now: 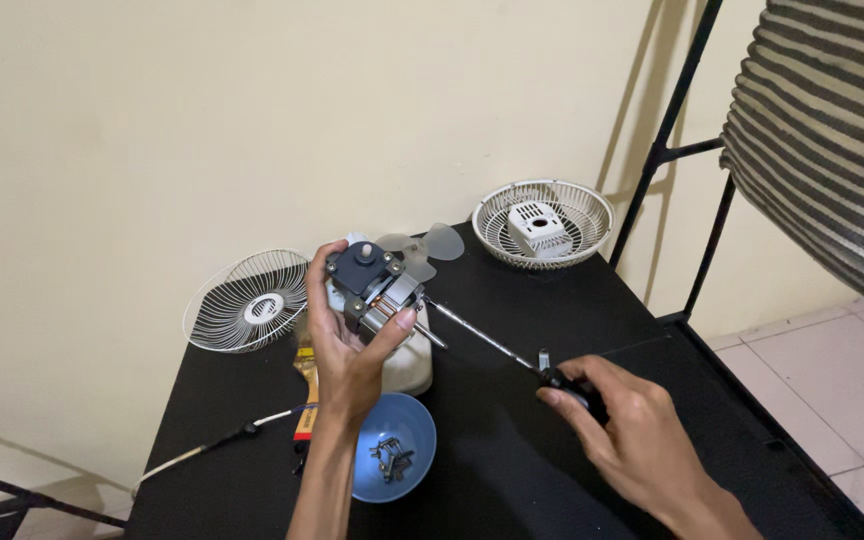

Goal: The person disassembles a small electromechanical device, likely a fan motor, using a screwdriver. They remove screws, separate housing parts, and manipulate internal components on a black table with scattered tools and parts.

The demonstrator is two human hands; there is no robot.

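Note:
My left hand [347, 345] grips a small fan motor [372, 283] with a dark end cap and copper windings, held above the black table [512, 300]. My right hand [624, 430] holds the black handle of a long screwdriver [482, 338]; its thin metal shaft points up-left and its tip reaches the motor's right side. A white fan housing [410, 362] sits just behind and under the motor. A translucent fan blade [430, 245] lies beyond the motor.
A blue bowl [422, 425] with several screws stands near my left wrist. One white wire grille [247, 300] leans at the table's left, another [544, 222] holds a white cover at the back. A white cable [192, 452] trails left. A black frame [672, 130] stands right.

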